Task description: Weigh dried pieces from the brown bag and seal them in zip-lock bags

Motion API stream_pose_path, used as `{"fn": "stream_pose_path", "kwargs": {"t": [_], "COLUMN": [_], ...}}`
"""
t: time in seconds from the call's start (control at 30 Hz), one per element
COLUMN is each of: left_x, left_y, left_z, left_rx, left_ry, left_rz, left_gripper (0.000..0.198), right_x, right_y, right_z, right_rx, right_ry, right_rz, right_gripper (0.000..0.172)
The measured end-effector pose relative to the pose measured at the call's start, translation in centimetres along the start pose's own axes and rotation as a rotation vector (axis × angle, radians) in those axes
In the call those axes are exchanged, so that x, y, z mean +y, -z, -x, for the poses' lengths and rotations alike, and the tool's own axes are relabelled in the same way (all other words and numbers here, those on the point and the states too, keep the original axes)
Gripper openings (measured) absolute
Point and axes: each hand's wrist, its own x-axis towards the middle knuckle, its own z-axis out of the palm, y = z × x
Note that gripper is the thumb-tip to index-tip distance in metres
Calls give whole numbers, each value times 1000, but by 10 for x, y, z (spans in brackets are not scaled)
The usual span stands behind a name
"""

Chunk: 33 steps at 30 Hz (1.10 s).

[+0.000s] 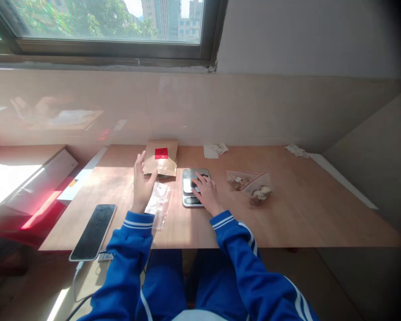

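Note:
My right hand [207, 192] reaches over a small digital scale [187, 178], its fingers spread across the weighing plate. Small dark pieces [203, 175] show on the plate by the fingertips; their kind I cannot make out. My left hand [143, 189] is raised with fingers and thumb apart, holding nothing. It is in front of a brown kraft paper bag [172, 160] with a red label. Beside the left hand, a clear zip bag [160, 205] lies flat on the table. Right of the scale rest two clear zip bags, one [237, 180] with brownish pieces, the other [261, 191] with pale and brown pieces.
A phone [93, 232] with a cable lies at the table's [304, 214] front left corner, partly over the edge. White paper [210, 152] and crumpled tissue [220, 148] sit at the back; another tissue [297, 151] is at the back right. A wall and window stand behind.

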Motion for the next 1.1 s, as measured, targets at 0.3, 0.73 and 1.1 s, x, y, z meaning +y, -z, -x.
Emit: {"fn": "stream_pose_path", "kwargs": {"t": [0.3, 0.73, 1.1], "left_x": [-90, -115, -59], "left_y": [-33, -33, -5], "left_z": [-14, -31, -22], "left_rx": [-137, -251, -170], "left_ry": [95, -17, 11], "left_rz": [-501, -539, -579], "left_gripper": [55, 43, 33], "right_x": [-72, -125, -133], "right_y": [9, -21, -38], "right_z": [59, 10, -35], "right_rx": [9, -122, -19], "right_ry": [7, 132, 49], "right_rz": [-395, -581, -410], "right_gripper": [35, 48, 53]}}
